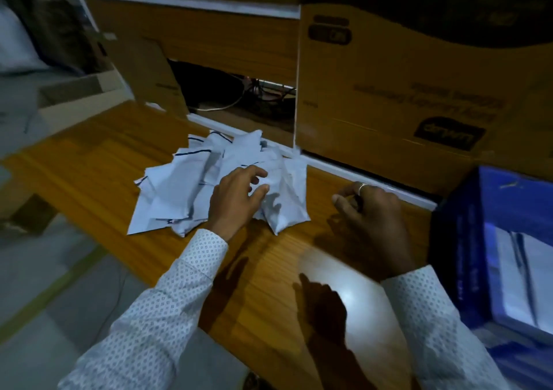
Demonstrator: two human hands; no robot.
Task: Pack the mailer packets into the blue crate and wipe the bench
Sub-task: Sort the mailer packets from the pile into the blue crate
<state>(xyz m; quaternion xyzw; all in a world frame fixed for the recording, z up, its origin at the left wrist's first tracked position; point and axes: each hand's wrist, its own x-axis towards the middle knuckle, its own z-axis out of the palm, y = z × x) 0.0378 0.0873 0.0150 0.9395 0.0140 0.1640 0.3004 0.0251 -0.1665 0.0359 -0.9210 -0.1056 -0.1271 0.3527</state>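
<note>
A loose pile of several white mailer packets (191,186) lies on the wooden bench (89,162) near its back edge. My left hand (236,198) rests on the right side of the pile, its fingers curling onto a puffy packet (287,207). My right hand (374,213) hovers over the bench to the right of the pile, fingers loosely curled and holding nothing. The blue crate (460,240) stands at the right edge of the bench, with white packets (520,276) inside it.
Large cardboard boxes (389,90) stand along the back of the bench, one with a cut opening showing cables (257,90). The bench's front edge drops to a grey floor (59,285) at the left. Bare wood lies between the pile and the crate.
</note>
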